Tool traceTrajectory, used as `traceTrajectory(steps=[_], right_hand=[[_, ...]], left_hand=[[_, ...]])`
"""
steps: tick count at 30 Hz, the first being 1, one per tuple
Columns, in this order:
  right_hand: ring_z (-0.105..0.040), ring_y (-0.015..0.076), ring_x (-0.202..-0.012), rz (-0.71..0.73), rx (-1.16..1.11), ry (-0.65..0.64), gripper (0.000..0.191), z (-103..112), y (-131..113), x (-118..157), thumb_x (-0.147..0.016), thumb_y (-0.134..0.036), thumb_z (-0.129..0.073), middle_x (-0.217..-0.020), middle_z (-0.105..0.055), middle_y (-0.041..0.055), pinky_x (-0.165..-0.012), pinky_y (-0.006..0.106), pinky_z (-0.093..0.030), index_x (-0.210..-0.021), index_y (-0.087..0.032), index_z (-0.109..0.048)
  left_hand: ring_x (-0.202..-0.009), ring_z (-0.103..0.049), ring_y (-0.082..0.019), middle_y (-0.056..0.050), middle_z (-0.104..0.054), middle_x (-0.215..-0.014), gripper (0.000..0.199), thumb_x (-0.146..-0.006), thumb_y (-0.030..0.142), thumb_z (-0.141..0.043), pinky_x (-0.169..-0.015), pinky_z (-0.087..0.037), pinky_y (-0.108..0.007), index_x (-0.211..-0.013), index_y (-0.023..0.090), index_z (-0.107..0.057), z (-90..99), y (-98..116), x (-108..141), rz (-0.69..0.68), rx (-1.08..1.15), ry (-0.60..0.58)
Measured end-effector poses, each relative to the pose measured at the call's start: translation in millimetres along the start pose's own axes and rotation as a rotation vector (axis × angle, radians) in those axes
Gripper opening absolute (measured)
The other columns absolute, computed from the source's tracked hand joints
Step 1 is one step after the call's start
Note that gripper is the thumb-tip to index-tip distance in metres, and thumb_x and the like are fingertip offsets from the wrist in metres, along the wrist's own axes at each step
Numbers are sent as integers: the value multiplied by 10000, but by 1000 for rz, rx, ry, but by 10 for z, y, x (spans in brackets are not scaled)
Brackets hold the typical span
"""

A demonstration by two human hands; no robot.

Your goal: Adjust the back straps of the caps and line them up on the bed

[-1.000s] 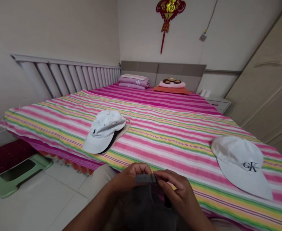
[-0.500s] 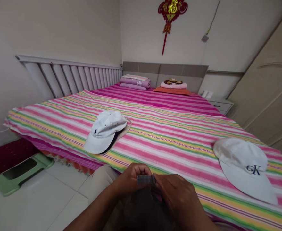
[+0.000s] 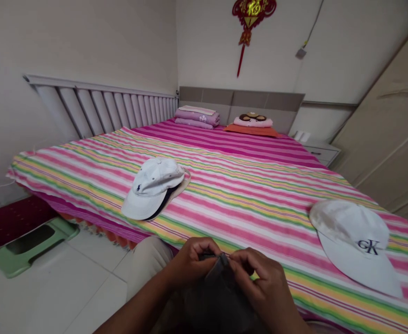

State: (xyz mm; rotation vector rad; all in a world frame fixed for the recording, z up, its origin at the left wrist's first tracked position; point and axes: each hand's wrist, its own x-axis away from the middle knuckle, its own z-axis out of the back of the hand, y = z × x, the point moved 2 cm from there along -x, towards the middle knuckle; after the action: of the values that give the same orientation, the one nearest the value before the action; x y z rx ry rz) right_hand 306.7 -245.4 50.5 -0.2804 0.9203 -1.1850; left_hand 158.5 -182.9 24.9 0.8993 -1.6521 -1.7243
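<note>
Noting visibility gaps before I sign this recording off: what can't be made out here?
All in the head view:
- Lower part of the dark item: lost in shadow, cut by the bottom edge.
- Exactly where left hand and right hand grip it: hidden by the hands themselves.
- Most of what lies beneath the left white cap: covered by it.
- Top of the red wall hanging: cut by the top edge.

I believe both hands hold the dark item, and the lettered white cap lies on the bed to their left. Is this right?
Not fully: in the head view, the lettered white cap lies on the bed to their right. The left hand and right hand do hold the dark item.
</note>
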Motion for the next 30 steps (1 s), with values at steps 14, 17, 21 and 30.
traceTrajectory(steps=[14, 17, 21, 30], right_hand=[[-393, 72, -399, -589, -750, -74, 247, -245, 200, 48, -746, -393, -534, -507, -466, -40, -410, 193, -308, -663, -160, -526], [-547, 142, -587, -198, -315, -21, 216, -142, 129, 37, -802, -297, -495, -691, -595, 31, -519, 240, -421, -951, -178, -597], [-588, 160, -650, 236, 77, -106, 254, -97, 18, 51, -856, -200, -417, -757, -645, 52, -547, 255, -455, -1054, -199, -577], [-586, 169, -587, 341, 387, 83, 197, -207, 54, 124, -867, -138, -342, -668, -628, 56, -542, 278, -449, -843, -155, -536]], left_hand=[[-567, -512, -92, -13, -609, -623, 113, -688, 245, -619, -553, -382, -200, -661, 136, -621, -49, -110, 29, -69, 21, 42], [-512, -466, -69, 9, -574, -573, 147, -654, 262, -649, -507, -354, -188, -626, 127, -598, -39, -166, 18, 68, 175, 43], [-481, -437, -56, 24, -543, -529, 179, -591, 258, -695, -480, -323, -178, -586, 119, -584, -26, -191, 5, 143, 273, 70], [-424, -407, -35, 35, -535, -480, 189, -547, 240, -720, -445, -289, -166, -571, 119, -577, -68, -263, -6, 237, 435, 79]])
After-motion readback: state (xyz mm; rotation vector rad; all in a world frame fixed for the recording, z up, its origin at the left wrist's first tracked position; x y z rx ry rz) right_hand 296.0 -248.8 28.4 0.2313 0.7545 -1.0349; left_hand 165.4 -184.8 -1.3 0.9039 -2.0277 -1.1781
